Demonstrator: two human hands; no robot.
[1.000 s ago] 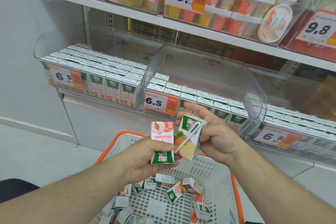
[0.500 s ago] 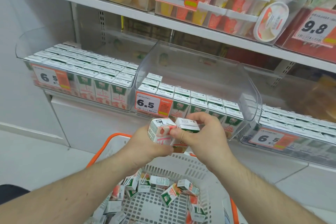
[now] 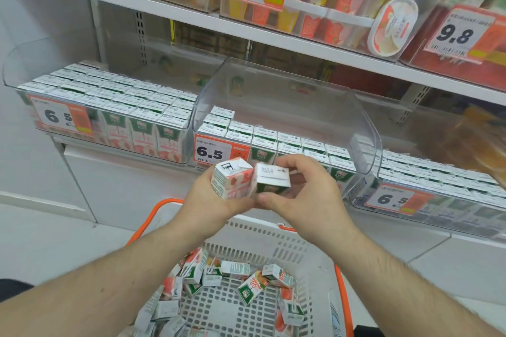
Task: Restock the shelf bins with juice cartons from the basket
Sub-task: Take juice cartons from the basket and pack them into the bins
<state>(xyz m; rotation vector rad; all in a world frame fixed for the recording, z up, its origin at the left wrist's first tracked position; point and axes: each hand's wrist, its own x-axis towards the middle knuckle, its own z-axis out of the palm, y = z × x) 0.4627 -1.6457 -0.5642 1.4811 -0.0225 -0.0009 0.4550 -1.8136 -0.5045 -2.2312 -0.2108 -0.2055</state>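
Hands meet in front of the middle bin (image 3: 287,96), each gripping one carton. The left hand (image 3: 210,200) wraps its fingers round a pink-and-white carton (image 3: 232,176), tipped so its top faces up and toward the camera; the right hand (image 3: 306,194) pinches a green-and-white carton (image 3: 272,178) between thumb below and curled fingers above. The two cartons touch side by side, probably being squared up so they can go into the bin together, standing like the rows already there.

Both forearms reach forward over the basket (image 3: 262,232), wrists raised, palms turned inward toward each other, so the cartons sit just before the bin's front edge and its 6.5 price tag (image 3: 216,152).

That bin holds only a couple of front rows, with bare space behind, so it seems the likely target. The left bin (image 3: 109,98) looks full. Many more cartons lie jumbled in the basket below, so the restocking has a good way to go.
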